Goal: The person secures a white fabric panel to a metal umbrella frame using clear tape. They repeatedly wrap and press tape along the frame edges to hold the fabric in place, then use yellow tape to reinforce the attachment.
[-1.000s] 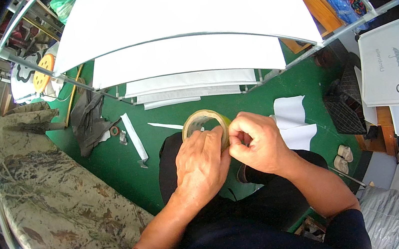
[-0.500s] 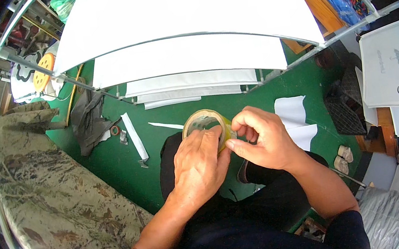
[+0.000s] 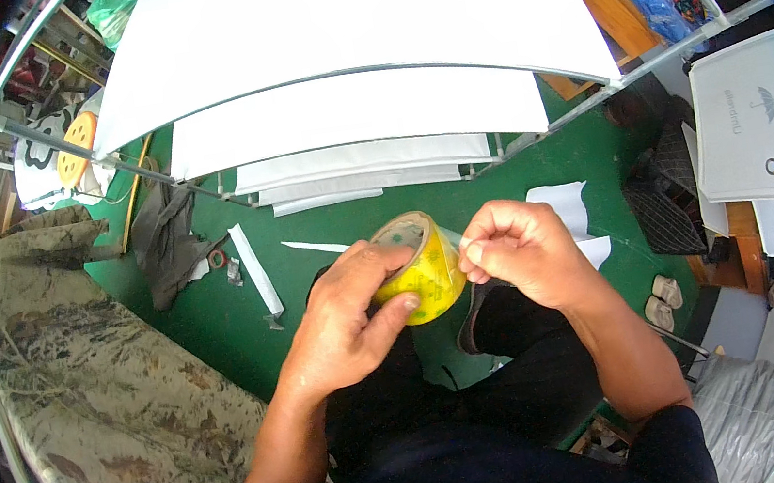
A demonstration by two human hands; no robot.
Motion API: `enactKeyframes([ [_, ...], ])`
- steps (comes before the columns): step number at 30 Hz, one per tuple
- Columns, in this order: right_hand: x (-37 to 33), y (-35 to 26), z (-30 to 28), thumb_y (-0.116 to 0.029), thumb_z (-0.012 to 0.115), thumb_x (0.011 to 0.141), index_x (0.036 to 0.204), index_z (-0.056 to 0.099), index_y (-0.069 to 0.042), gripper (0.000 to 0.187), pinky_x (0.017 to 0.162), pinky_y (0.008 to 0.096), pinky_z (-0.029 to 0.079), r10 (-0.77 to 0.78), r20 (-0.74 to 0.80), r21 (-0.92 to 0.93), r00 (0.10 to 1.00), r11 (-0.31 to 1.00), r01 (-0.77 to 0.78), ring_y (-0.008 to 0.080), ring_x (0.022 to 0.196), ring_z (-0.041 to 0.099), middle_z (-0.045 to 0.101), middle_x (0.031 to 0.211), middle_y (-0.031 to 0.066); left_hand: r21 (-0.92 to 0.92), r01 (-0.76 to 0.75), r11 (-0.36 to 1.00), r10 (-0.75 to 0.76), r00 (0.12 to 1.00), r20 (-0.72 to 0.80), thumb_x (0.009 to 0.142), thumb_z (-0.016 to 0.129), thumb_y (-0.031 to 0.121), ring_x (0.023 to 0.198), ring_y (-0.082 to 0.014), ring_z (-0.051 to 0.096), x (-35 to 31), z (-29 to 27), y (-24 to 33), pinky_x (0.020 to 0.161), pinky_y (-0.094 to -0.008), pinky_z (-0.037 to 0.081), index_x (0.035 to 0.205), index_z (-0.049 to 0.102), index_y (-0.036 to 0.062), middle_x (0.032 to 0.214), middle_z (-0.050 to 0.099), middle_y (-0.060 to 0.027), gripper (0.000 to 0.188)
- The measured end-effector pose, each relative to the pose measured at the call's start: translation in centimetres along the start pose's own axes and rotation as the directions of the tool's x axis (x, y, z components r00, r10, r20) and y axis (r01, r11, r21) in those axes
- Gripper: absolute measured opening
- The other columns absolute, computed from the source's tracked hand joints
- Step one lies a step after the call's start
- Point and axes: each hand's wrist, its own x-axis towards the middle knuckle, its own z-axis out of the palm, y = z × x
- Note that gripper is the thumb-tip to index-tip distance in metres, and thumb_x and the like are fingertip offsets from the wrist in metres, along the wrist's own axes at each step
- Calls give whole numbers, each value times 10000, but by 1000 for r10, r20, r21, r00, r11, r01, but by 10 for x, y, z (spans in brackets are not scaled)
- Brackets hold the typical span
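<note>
A wide roll of yellowish clear packing tape [image 3: 430, 287] is tilted above my lap, its cardboard core facing up and left. My left hand [image 3: 349, 310] grips the roll, fingers reaching into the core and thumb on the yellow outer face. At the roll's right side my right hand [image 3: 517, 249] pinches the tape's free end between thumb and forefinger. A short clear strip runs from the roll to those fingertips. Beyond the hands, a metal frame [image 3: 289, 88] carries white sheets [image 3: 360, 113] on several levels.
Camouflage fabric [image 3: 111, 375] covers something long at the left. White strips [image 3: 256, 268], a small red tape roll [image 3: 217, 259] and grey cloth [image 3: 162, 237] lie on the green floor. White boxes [image 3: 750, 120] stand at the right, with shoes [image 3: 664, 301] nearby.
The packing tape roll has turned so its yellow outer face shows. My left thumb now lies on that face, and my right hand has the tape's end pulled slightly off the roll.
</note>
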Motion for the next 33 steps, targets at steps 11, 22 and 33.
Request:
enactKeyframes([
  [11, -8, -21, 10, -68, 602, 889, 837, 599, -16, 74, 608, 313, 520, -86, 58, 288, 995, 955, 66, 180, 659, 611, 644, 811, 124, -669, 133, 731, -178, 984, 2, 878, 567, 98, 1206, -233, 571, -1, -1, -70, 1097, -427, 418, 1268, 502, 21, 1222, 609, -143, 403],
  [22, -6, -3, 30, -39, 562, 1009, 1004, 597, 24, 72, 713, 259, 529, -113, -78, 231, 991, 964, 128, 118, 822, 626, 677, 950, 102, 87, -197, 976, 215, 927, -307, 702, 907, 201, 1196, -393, 595, 18, 65, -26, 994, -476, 478, 1112, 554, 49, 1245, 623, -190, 562],
  [33, -3, -10, 22, -121, 736, 933, 1003, 619, -9, 177, 715, 242, 494, -394, -21, -198, 919, 903, 383, 86, 815, 599, 632, 923, 46, -232, -56, 971, -43, 914, -403, 914, 688, -33, 897, -184, 700, 12, 51, -26, 808, -306, 548, 959, 632, -4, 1011, 733, -137, 77],
])
